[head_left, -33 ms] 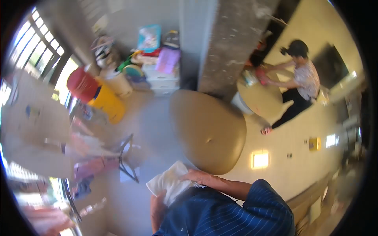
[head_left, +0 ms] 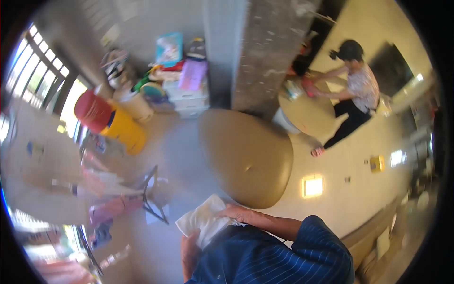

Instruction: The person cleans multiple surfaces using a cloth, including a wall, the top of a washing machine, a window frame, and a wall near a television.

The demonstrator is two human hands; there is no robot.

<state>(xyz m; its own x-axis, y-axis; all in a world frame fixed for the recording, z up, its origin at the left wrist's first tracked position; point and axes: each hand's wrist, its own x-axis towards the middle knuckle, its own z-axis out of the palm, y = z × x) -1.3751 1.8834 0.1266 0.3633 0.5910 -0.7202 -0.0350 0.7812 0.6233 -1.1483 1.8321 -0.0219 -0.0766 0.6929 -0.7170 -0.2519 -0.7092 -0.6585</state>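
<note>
A crumpled white cloth (head_left: 203, 218) is bunched up close against my body at the lower middle. My right hand (head_left: 238, 213) grips its upper right side with fingers curled into the folds. My left hand (head_left: 191, 244) holds the lower left edge, with its thumb against the fabric and the other fingers mostly hidden. Just beyond the cloth stands a large, brown, round-edged table (head_left: 246, 158), and neither hand touches it.
A dark-framed stand (head_left: 153, 196) and hanging pink clothes (head_left: 111, 209) are at left. Behind them are a yellow bin (head_left: 125, 130), a red bucket (head_left: 93, 111) and white drawers (head_left: 191, 102). Past a grey column (head_left: 262, 52), another person (head_left: 362, 90) works at a round table (head_left: 307, 113).
The room has shifted slightly leftward in the view. Both hands keep the same hold on the white cloth.
</note>
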